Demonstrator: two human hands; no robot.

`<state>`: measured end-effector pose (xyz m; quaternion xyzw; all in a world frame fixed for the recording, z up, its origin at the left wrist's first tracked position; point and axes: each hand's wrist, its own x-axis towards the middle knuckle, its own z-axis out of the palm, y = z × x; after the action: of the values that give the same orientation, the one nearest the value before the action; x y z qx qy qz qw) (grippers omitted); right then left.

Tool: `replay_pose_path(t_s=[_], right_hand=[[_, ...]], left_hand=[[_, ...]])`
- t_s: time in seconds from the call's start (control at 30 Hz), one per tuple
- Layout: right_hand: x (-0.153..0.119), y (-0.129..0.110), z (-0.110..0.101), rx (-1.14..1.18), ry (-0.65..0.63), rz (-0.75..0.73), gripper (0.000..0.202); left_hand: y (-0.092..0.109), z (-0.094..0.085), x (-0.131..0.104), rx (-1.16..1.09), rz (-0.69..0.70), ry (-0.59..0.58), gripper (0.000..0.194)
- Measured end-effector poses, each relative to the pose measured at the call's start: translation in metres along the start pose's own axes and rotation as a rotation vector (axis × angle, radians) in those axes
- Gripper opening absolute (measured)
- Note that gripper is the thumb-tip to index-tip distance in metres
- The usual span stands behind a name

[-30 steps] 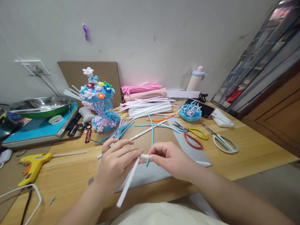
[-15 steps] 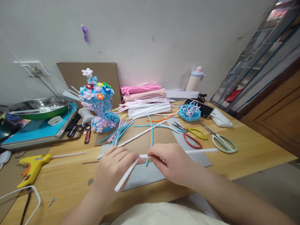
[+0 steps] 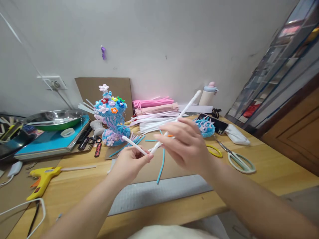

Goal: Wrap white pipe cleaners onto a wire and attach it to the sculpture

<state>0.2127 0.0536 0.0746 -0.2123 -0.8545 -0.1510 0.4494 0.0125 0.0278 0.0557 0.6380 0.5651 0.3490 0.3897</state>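
A white pipe cleaner (image 3: 188, 106), wound together with another at a thicker twisted stretch, is held up above the table. My left hand (image 3: 129, 165) is closed on it, thumb and finger pinching beside the twist; one white end juts out up-left from this grip. My right hand (image 3: 188, 146) is at the upper part, its fingers stretched and apart, with the pipe cleaner passing behind them; its thumb is hidden. Below lie a blue pipe cleaner (image 3: 161, 171) and a brown cardboard sheet (image 3: 144, 172) on a grey mat (image 3: 159, 194).
Behind stand a decorated blue flower piece (image 3: 112, 109) and bundles of pink pipe cleaners (image 3: 154, 103) and white pipe cleaners (image 3: 152, 124). Scissors (image 3: 240, 161) and a blue fuzzy piece (image 3: 204, 127) lie right. A yellow glue gun (image 3: 45, 179) lies left.
Both hands have lifted from the table with the white pipe cleaner, which now slants up to the right. My right hand has spread its fingers. The view has tilted up slightly.
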Motion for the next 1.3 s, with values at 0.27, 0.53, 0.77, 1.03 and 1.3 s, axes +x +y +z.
replay_pose_path(t_s=[0.27,0.53,0.77,1.03,1.3], right_hand=[[-0.046,-0.029,0.015,0.215,0.15,0.464,0.013],[-0.038,-0.033,0.005,0.313,-0.708,0.392,0.018],[-0.053,-0.043,0.023,0.336,-0.747,0.471,0.024],[-0.054,-0.043,0.03,0.471,-0.793,0.565,0.024],[-0.045,-0.028,0.039,0.358,-0.78,0.45,0.019]], left_hand=[[-0.009,0.02,-0.017,-0.087,-0.104,-0.039,0.028],[-0.021,0.016,-0.049,0.856,0.528,0.118,0.022],[-0.036,0.019,-0.058,0.942,0.666,0.109,0.018],[-0.045,0.024,-0.055,0.86,0.745,0.148,0.018],[-0.048,0.019,-0.059,0.503,0.705,0.182,0.023]])
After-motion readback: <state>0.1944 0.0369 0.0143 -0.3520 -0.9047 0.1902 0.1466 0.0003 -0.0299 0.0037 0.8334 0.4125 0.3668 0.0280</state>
